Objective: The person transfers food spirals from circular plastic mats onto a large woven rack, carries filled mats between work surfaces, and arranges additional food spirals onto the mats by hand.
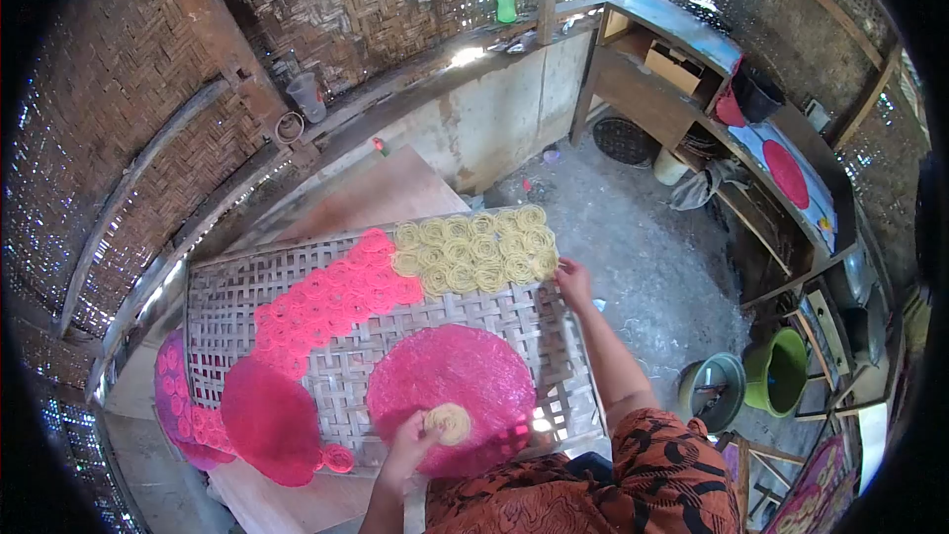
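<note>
My left hand (407, 447) grips a round yellow coil of thin strands (448, 423), noodle-like in look, over a large pink disc (445, 366). The disc lies on a woven bamboo rack (346, 356). At the rack's right edge is my right hand (574, 287), fingers bent against the outermost yellow coil; whether they pinch the coil or the rack's rim is hard to see. Rows of yellow coils (460, 252) cover the far right part of the rack. Left of them runs a band of bright pink coils (331, 297).
A darker red-pink disc (269, 420) sits at the rack's left, beside a small pink coil (337, 457). A purple disc bearing coils (178, 386) is beyond the left edge. On the floor to the right stand a grey bucket (714, 391) and a green tub (776, 373). Wooden shelving (643, 89) lines the far right.
</note>
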Demonstrator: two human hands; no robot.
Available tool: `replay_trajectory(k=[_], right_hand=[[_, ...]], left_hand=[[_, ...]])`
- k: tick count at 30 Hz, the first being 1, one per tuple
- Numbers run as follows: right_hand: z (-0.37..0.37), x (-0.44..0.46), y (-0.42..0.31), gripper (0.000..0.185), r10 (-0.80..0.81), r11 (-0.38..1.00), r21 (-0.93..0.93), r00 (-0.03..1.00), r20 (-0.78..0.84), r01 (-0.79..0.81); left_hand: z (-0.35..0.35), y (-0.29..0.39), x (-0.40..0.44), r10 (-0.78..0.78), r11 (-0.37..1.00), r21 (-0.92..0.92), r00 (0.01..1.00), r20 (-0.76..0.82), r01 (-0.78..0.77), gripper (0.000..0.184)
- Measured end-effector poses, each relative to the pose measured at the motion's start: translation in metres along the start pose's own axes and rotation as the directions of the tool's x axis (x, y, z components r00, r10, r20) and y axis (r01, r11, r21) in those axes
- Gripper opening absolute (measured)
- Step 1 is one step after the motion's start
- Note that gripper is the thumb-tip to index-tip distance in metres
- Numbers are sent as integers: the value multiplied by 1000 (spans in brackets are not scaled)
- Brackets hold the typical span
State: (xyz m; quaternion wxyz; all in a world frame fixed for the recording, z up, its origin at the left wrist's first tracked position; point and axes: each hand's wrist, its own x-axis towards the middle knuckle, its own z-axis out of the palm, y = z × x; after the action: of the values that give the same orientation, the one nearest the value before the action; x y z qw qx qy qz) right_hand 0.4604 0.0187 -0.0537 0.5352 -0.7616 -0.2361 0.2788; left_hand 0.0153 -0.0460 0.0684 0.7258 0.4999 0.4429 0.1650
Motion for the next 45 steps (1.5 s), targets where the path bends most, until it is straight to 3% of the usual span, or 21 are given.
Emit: replay_trajectory(k=[2, 4, 5, 6, 9, 11, 13, 16, 21, 27, 29, 30, 33, 35, 37, 38, 39, 40, 42, 43, 45], right_hand=[[7, -19, -3, 33, -501, 746, -557, 859, -107, 365], [7, -70, -32, 35, -537, 676, -580, 843, 34, 455], [12, -91, -25, 38, -27, 910, -404, 983, 180, 99], [18, -114, -18, 41, 83, 995, 1, 857, 509, -97], [18, -211, -84, 37, 342, 703, 72, 425, 838, -707], [29, -229, -45, 30, 257, 848, 116, 594, 762, -516], [29, -227, -31, 21, 238, 950, 4, 727, 644, -314], [47, -205, -8, 22, 38, 999, 16, 911, 410, -48], [140, -180, -74, 27, -173, 984, -4, 967, 189, 177], [268, -145, -52, 28, -27, 908, 405, 950, 310, -106], [277, -146, -35, 25, -65, 990, 130, 986, 153, 45], [277, -153, -28, 22, -383, 919, -114, 923, -38, 377], [226, -190, -68, 27, -192, 917, -331, 973, 127, 224], [189, -214, -66, 32, -222, 968, -88, 967, 126, 234], [148, -211, -29, 33, -326, 945, -21, 943, 64, 327], [116, -221, -35, 33, -252, 942, -214, 966, 60, 259], [92, -203, 11, 35, -469, 883, -37, 881, -56, 467], [64, -237, -22, 34, -285, 958, -46, 958, -27, 284], [9, -253, -4, 33, -356, 932, -91, 934, -40, 352], [-12, -263, 5, 32, -323, 946, -58, 942, -92, 319], [-37, -292, 13, 30, -261, 965, -73, 945, -196, 251]], left_hand=[[1, 1, 16, 41, 999, 18, 999, 2, -41, 26], [9, 1, 29, 53, 998, 22, 999, -9, -53, 26], [17, 1, 36, 70, 997, 18, 997, -10, -70, 26], [26, -1, 42, 76, 997, 8, 997, -9, -75, 26], [31, -17, 55, 30, 994, -108, 999, 35, -26, 27], [10, -33, 60, 259, 863, 450, 966, -3, -230, 35], [-34, -22, 50, 606, 463, 871, 775, -177, -163, 48], [-99, -48, 44, 560, 476, 867, 710, -427, 146, 52], [-125, -60, 43, 530, 428, 900, 783, -325, 83, 32], [-125, -83, 24, 631, 534, 833, 724, -279, -144, 36], [-132, -95, 29, 532, 607, 788, 789, -307, -103, 43], [-133, -97, 28, 549, 655, 742, 766, -335, -145, 43], [-132, -89, 29, 543, 698, 704, 735, -405, -127, 45], [-130, -79, 31, 436, 765, 636, 811, -391, -105, 40], [-126, -68, 35, 646, 654, 652, 731, -218, -383, 33], [-122, -48, 20, 599, 724, 585, 754, -269, -366, 31], [-126, -22, -2, 551, 783, 514, 775, -310, -351, 29], [-144, -8, -19, 544, 792, 513, 763, -349, -330, 29], [-184, 6, -52, 760, 650, 597, 404, -510, -470, 28], [-223, -11, -47, 698, 705, 427, 444, -562, -566, 27], [-283, -15, -101, 530, 847, 403, 481, -699, -347, 30]])
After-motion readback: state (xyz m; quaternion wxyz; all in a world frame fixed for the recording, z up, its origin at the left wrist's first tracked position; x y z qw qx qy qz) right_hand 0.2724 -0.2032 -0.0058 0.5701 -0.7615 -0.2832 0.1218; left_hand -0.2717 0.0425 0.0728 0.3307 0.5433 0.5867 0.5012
